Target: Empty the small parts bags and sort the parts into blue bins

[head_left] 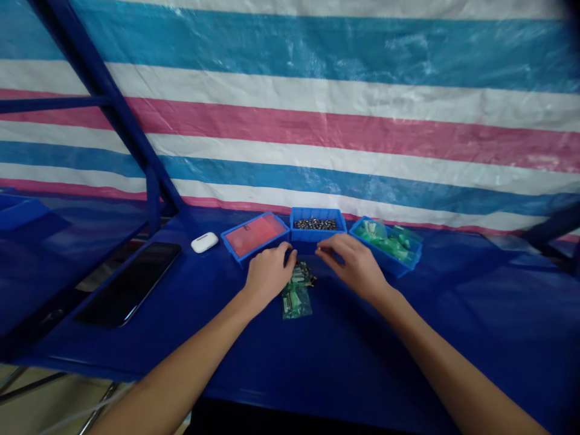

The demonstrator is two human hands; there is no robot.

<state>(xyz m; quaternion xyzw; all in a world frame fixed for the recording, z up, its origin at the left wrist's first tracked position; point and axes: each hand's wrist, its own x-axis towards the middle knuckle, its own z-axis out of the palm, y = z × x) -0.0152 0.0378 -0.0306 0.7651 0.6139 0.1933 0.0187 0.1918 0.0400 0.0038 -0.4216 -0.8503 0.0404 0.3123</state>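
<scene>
My left hand [269,273] is closed, with thumb and forefinger curled close together beside a small heap of clear and green plastic packets [297,302]. Whatever its fingertips hold, if anything, is hidden. Across from it, my right hand [351,264] makes a pinch in front of the bins, its thumb and forefinger meeting; anything between them is too small to name. Some small metal pieces [310,279] lie by the packets, between the two hands. Just beyond the hands stands a blue bin [318,235] of many small metal parts.
A blue bin with a flat red piece [254,234] stands at the left, and a blue bin with green packets [390,243] at the right. A white earphone case [204,242] and a black phone [131,284] lie left on the blue table [362,368]. A striped sheet [317,133] hangs behind.
</scene>
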